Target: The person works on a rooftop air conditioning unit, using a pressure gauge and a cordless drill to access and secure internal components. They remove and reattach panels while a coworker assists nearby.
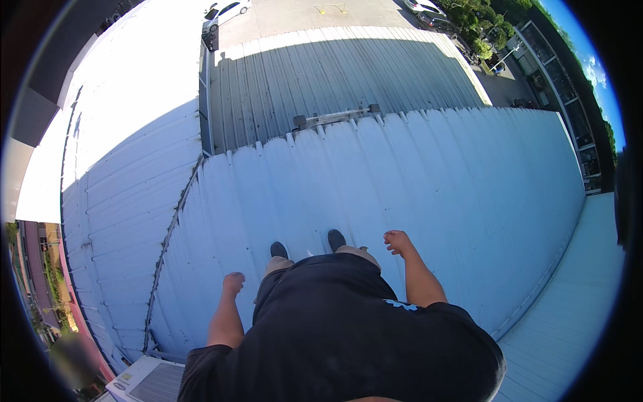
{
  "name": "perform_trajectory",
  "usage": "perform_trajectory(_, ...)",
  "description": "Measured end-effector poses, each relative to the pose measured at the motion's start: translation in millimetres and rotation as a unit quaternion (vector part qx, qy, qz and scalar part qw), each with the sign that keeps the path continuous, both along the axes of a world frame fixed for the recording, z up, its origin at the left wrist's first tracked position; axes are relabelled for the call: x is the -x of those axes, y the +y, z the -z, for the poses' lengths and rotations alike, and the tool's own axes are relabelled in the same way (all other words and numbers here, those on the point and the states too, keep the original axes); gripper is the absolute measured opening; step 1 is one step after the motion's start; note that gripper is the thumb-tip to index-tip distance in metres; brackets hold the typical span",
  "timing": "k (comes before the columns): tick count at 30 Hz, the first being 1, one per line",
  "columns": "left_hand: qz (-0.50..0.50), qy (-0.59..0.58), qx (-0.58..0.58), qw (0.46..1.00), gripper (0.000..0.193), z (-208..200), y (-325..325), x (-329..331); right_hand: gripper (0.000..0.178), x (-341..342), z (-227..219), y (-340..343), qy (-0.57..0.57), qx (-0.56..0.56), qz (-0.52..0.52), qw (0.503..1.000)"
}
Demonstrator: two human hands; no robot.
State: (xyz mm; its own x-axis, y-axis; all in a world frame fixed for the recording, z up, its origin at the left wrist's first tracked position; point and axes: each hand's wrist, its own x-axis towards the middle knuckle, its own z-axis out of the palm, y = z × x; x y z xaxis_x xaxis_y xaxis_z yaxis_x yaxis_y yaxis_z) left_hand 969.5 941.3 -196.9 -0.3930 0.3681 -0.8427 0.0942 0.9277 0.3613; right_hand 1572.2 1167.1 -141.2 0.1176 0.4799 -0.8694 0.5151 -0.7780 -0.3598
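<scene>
My left hand [233,283] hangs beside my body on the left, over the pale metal roof. Its fingers are curled in, and I see nothing in them. On the other side, my right hand [397,242] is held out over the same roof, with its fingers loosely bent, a little apart and holding nothing. Neither hand touches anything. Below me is the ribbed metal roof [321,187], and my dark shoes [336,238] stand on it.
Ahead, past the roof's edge, a long fixture [338,116] lies before a lower corrugated roof [335,74]. A dark seam [167,244] runs along the left. A white box-shaped unit [147,380] stands at lower left. Cars [228,12] are parked beyond.
</scene>
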Motion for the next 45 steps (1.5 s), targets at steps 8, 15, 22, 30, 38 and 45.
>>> perform_trajectory(8, 0.096, 0.055, -0.094, 0.989, 0.036, -40.9, 46.0, -157.5, 0.043, 21.4, -31.9, 145.4, 0.098, -0.080, -0.118, 0.985)
perform_trajectory(15, -0.036, 0.096, -0.133, 0.986, 0.037, -110.1, 48.3, -218.0, 0.046, 77.6, 3.8, 164.2, 0.091, 0.046, -0.354, 0.930)
perform_trajectory(22, -0.177, 0.109, 0.004, 0.978, 0.034, -52.8, -97.6, -255.2, 0.056, 142.0, 25.4, 156.2, 0.047, 0.083, -0.493, 0.865)
perform_trajectory(30, -0.204, 0.039, 0.013, 0.978, 0.037, 4.8, -180.2, -303.1, 0.054, 201.6, 5.9, 162.8, 0.001, 0.056, -0.507, 0.860)
perform_trajectory(38, -0.322, 0.061, -0.035, 0.944, 0.035, 4.0, -186.6, -162.6, 0.051, 281.1, -43.0, 142.0, -0.075, 0.043, -0.468, 0.880)
perform_trajectory(45, -0.420, 0.150, -0.082, 0.891, 0.034, -42.8, -257.3, -12.6, 0.048, 405.4, -71.3, 92.2, -0.040, 0.025, -0.520, 0.853)
